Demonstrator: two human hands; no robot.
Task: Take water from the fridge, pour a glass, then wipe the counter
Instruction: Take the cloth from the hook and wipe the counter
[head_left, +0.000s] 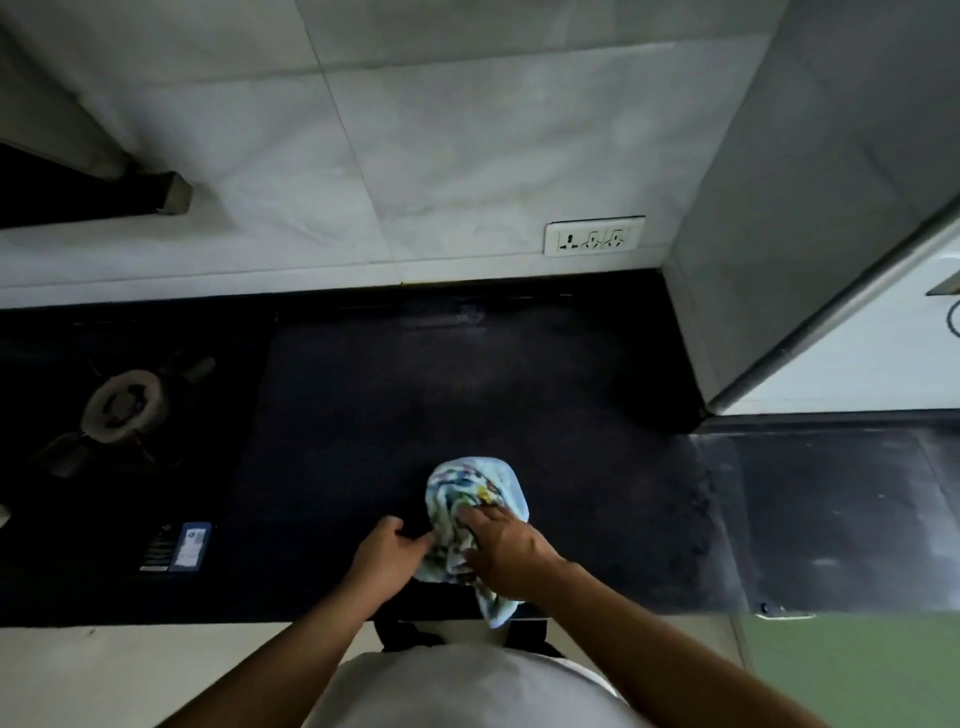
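A crumpled light-blue patterned cloth (470, 493) lies on the black counter (395, 395) near its front edge, with one end hanging over the edge. My right hand (506, 551) presses down on the cloth with fingers spread over it. My left hand (387, 548) sits just left of it, fingers curled and pinching the cloth's left edge. No water bottle, glass or fridge interior is in view.
A gas burner (122, 405) of a stove sits on the counter at the left, with a blue label (189, 545) near its front. A power socket (595, 236) is on the tiled wall behind. A grey fridge side (810, 208) rises at the right.
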